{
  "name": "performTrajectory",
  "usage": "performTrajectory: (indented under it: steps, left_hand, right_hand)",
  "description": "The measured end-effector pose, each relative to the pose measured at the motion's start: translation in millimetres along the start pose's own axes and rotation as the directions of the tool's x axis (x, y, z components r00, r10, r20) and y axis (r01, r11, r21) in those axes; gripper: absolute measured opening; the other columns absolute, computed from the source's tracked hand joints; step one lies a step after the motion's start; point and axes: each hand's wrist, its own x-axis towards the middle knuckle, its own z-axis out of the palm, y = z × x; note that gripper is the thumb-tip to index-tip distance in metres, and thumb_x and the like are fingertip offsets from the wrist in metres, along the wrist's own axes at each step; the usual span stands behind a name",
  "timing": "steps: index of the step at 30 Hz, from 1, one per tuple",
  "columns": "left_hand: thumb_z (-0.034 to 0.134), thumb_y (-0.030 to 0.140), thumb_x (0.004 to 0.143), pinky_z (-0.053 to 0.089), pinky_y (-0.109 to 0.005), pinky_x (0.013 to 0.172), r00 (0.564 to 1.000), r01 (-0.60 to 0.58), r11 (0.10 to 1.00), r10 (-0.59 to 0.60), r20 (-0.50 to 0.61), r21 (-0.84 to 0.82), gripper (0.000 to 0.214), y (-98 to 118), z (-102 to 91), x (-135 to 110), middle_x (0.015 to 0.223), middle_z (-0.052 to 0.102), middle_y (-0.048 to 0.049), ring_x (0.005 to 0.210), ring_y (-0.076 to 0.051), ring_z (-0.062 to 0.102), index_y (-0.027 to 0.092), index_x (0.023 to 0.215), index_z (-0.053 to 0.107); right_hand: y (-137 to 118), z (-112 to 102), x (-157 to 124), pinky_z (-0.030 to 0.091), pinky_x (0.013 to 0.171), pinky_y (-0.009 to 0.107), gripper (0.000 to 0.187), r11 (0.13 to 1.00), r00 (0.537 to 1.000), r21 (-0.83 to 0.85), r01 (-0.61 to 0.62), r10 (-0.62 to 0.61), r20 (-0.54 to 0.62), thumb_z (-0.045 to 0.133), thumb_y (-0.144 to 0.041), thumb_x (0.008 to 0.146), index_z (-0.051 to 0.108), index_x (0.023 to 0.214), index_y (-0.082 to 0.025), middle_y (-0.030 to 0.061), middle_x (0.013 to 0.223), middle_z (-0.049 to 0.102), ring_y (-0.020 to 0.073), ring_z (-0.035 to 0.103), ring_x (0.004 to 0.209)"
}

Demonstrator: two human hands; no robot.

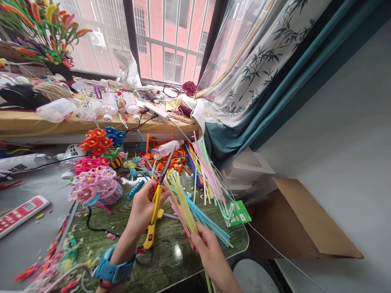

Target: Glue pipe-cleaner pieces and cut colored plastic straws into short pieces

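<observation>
My left hand [143, 207], with a blue watch on its wrist, is closed around yellow-handled scissors [155, 211] whose dark blades point up and away over the table. My right hand [207, 248] grips a bunch of yellow-green and pink pipe cleaners [181, 199] near their lower end. The stems fan upward toward the scissor blades. More blue and pastel stems [207, 179] lie spread on the table just beyond my right hand.
Pink, red and blue pipe-cleaner flowers [94, 175] sit at left on the green marbled table [171, 252]. A clear bottle [165, 149], a remote [20, 213], a green packet [240, 213], cluttered window ledge bottles [88, 109], curtain and cardboard [302, 224] surround it.
</observation>
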Motion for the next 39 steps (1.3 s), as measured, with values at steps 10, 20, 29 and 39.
performTrajectory:
  steps: [10, 20, 29, 39]
  left_hand:
    - [0.075, 0.034, 0.074, 0.047, -0.024, 0.064, 1.0, 0.005, 1.0, -0.005, 0.004, -0.016, 0.024, -2.5, -0.6, 0.9, 0.076, 0.063, 0.0031, 0.071, -0.015, 0.06, 0.021, 0.08, 0.056]
    - [0.077, 0.026, 0.072, 0.045, -0.022, 0.065, 1.0, -0.012, 1.0, 0.012, -0.007, -0.027, 0.024, -0.3, 2.2, 3.5, 0.076, 0.061, 0.0052, 0.069, -0.013, 0.058, 0.022, 0.077, 0.055]
    - [0.076, 0.025, 0.072, 0.045, -0.022, 0.066, 1.0, -0.015, 1.0, 0.015, -0.011, -0.022, 0.025, -4.7, 2.1, 3.7, 0.076, 0.06, 0.0056, 0.067, -0.012, 0.055, 0.022, 0.076, 0.052]
    - [0.077, 0.027, 0.071, 0.045, -0.023, 0.066, 1.0, -0.003, 1.0, 0.003, -0.013, -0.008, 0.024, -0.7, 0.3, 3.8, 0.078, 0.061, 0.0046, 0.066, -0.012, 0.054, 0.021, 0.079, 0.056]
  right_hand:
    - [2.7, -3.4, 2.1, 0.029, 0.055, 0.024, 0.051, 0.999, 0.999, -0.048, -0.023, 0.025, 0.026, 0.053, -0.063, 0.084, 0.07, 0.089, -0.015, -0.0027, 0.065, 0.045, 0.0119, 0.038, 0.06]
    - [-2.4, -3.0, 1.2, 0.03, 0.054, 0.024, 0.05, 0.999, 0.996, 0.024, -0.04, 0.038, 0.079, 0.056, -0.063, 0.083, 0.068, 0.087, -0.015, -0.0035, 0.063, 0.043, 0.0104, 0.036, 0.057]
    - [-3.8, -1.6, 2.7, 0.026, 0.053, 0.023, 0.047, 0.996, 0.993, 0.075, -0.038, 0.03, 0.112, 0.057, -0.061, 0.085, 0.066, 0.086, -0.014, -0.0041, 0.063, 0.041, 0.0087, 0.033, 0.056]
    - [1.5, -2.2, 4.2, 0.023, 0.051, 0.024, 0.054, 0.998, 0.992, 0.043, -0.048, 0.043, 0.115, 0.057, -0.066, 0.081, 0.067, 0.087, -0.014, -0.0046, 0.062, 0.043, 0.0079, 0.031, 0.053]
